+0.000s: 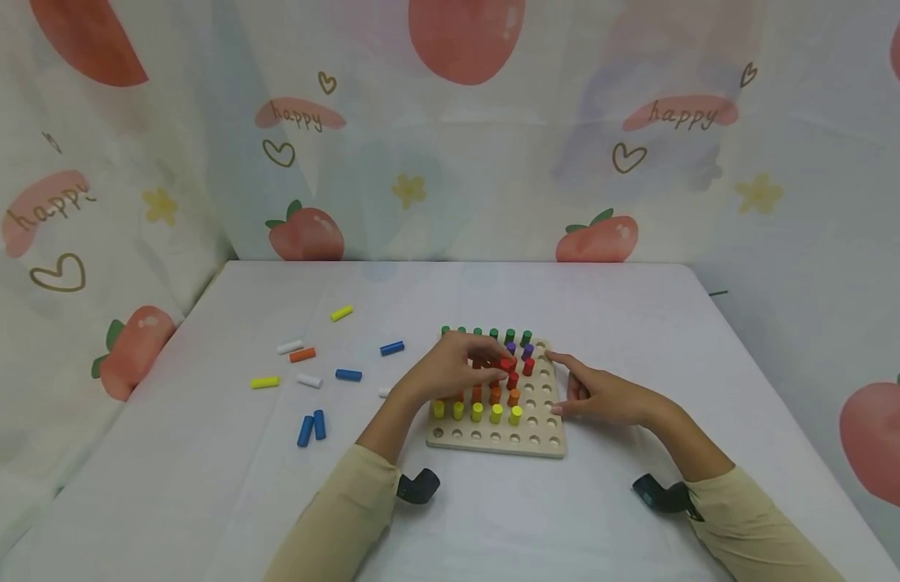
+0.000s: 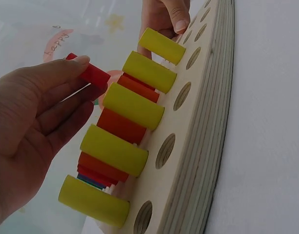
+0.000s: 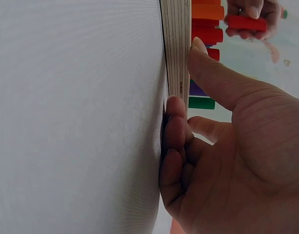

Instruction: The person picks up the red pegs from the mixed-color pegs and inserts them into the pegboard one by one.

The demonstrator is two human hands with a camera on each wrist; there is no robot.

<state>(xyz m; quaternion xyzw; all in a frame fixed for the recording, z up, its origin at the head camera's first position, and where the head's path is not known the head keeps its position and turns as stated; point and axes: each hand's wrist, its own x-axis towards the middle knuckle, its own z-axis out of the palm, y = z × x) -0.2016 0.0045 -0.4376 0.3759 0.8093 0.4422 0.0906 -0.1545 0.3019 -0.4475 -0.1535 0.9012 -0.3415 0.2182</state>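
Between thumb and fingers, my left hand (image 1: pixel 450 368) pinches a red peg (image 2: pixel 94 77) above the pegs of a wooden pegboard (image 1: pixel 486 441). The right wrist view also shows this held peg (image 3: pixel 247 23), lying across the fingers. Rows of pegs stand in the board: green (image 1: pixel 494 333) at the back, then purple (image 1: pixel 528 351), red (image 1: pixel 529 368), orange (image 1: pixel 513 397) and yellow (image 1: pixel 477 412) nearest me. Bare holes run along the board's front and right side. My right hand (image 1: pixel 613 396) grips the board's right edge, thumb on top and curled fingers against the side.
Left of the board, loose pegs lie on the white tabletop (image 1: pixel 202 485): several blue (image 1: pixel 348 375), yellow (image 1: pixel 265 382), white (image 1: pixel 309 380) and one orange (image 1: pixel 302 354). One white peg lies partly hidden beside my left forearm. A printed cloth (image 1: pixel 479 162) hangs behind the table.
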